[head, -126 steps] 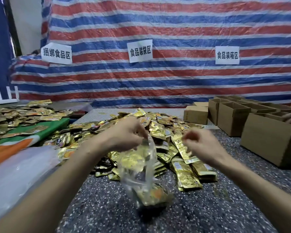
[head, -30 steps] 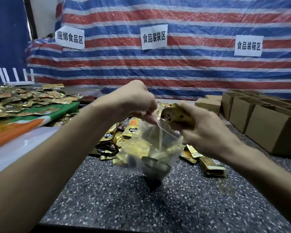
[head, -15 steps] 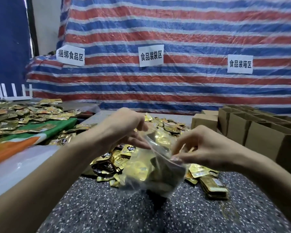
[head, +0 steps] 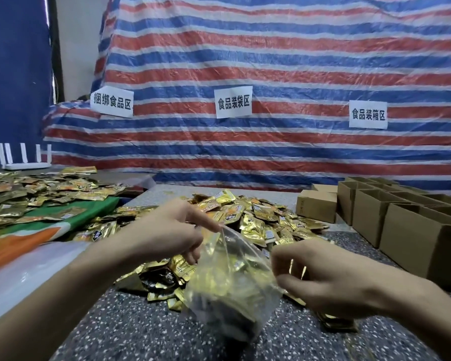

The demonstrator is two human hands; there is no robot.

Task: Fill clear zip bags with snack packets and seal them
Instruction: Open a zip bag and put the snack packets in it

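We are holding the filled zip bag (head: 227,290) over the counter (head: 141,334), the left hand (head: 167,230) and right hand (head: 323,277) each with a pinching grip on its mouth. To seal it well, we are probably needing the zip strips lined up taut before pressing across.

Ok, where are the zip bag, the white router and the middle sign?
zip bag (head: 229,285), head view, its clear side wall.
white router (head: 26,166), head view, its flat base.
middle sign (head: 233,102), head view, its printed centre.

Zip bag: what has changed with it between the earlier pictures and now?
The right hand brought a gold packet to the zip bag, let it go inside, and now pinches its top edge. The left hand kept its hold on the other side of the opening. Packet pile and cardboard boxes stayed put.
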